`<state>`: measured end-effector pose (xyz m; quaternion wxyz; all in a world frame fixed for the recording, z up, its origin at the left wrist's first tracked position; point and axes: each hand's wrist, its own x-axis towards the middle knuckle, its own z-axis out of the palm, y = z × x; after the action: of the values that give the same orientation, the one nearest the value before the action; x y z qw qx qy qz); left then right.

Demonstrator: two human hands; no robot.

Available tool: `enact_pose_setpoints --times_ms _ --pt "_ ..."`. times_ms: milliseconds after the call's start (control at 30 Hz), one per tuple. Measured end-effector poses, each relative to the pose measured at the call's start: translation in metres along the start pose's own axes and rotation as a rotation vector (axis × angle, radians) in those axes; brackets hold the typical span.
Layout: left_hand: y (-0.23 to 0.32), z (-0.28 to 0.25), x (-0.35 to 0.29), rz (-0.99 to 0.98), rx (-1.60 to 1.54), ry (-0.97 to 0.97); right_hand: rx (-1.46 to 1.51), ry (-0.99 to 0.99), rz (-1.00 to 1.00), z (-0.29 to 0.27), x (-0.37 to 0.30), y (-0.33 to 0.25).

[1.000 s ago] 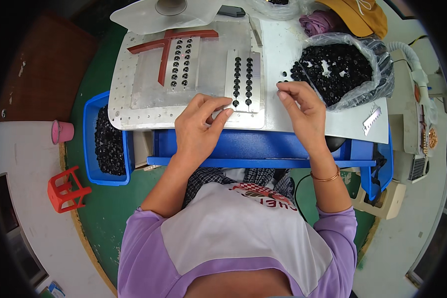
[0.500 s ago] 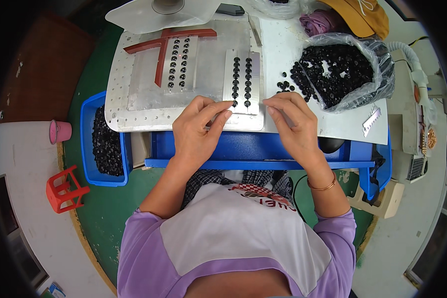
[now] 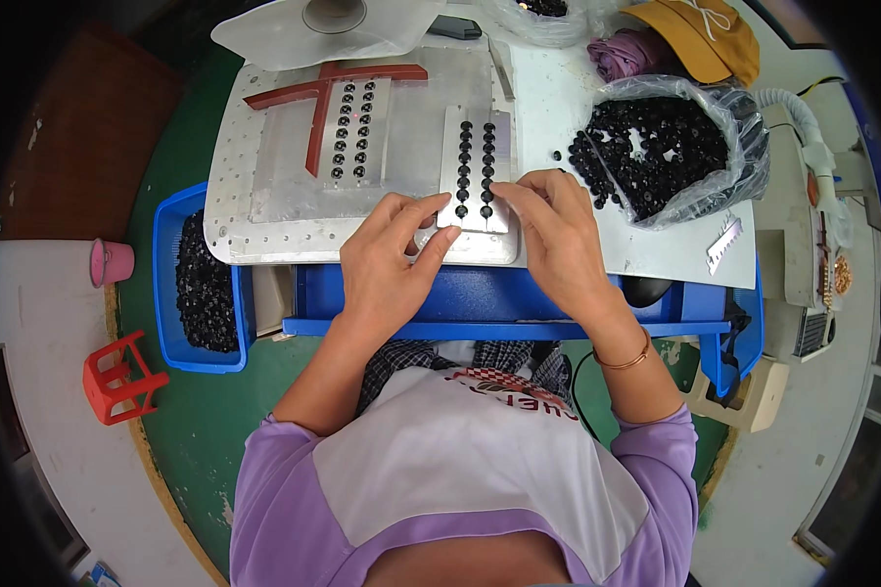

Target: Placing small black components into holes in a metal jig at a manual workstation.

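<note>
A narrow metal plate (image 3: 475, 161) carries two upright rows of small round black parts (image 3: 462, 183). My left hand (image 3: 392, 256) is at its lower left corner, index fingertip on the left edge and thumb beside the bottom edge, with a gap between them. My right hand (image 3: 563, 240) reaches over the right edge. Its index fingertip touches the right row near the lower end; its thumb is partly hidden. I see nothing held in either hand. Farther left, a second plate (image 3: 375, 127) with two rows of shiny black domes lies against a red angled frame (image 3: 316, 112).
A clear bag (image 3: 700, 207) of loose black parts lies open at the right, some spilling out. Near it are a toothed metal strip (image 3: 724, 245) and a yellow cap (image 3: 700, 39). A blue bin (image 3: 164, 284) of black parts stands left, and a blue drawer (image 3: 411, 293) below the worktop.
My right hand has moved left from beside the plate onto its right row. My left finger and thumb are slightly farther apart at the corner. The view has shifted a little.
</note>
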<state>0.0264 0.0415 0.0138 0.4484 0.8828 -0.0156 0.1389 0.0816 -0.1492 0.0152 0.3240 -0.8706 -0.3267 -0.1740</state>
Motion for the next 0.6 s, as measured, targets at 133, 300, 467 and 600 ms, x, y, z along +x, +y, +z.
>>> enact_pose_setpoints --times_ms 133,300,467,600 --pt "-0.003 0.002 0.0 0.017 -0.005 0.01 -0.053 0.0 0.009 -0.001 0.009 0.002" --pt "-0.003 0.003 0.001 0.03 -0.014 0.021 -0.093 -0.037 0.0 -0.002 0.012 0.001" --pt "-0.002 -0.001 -0.001 0.0 -0.005 0.018 -0.086 -0.017 -0.01 -0.001 0.015 0.001" --pt "0.0 -0.011 -0.002 -0.038 -0.065 0.016 -0.106 -0.029 -0.044 -0.006 0.019 0.001"
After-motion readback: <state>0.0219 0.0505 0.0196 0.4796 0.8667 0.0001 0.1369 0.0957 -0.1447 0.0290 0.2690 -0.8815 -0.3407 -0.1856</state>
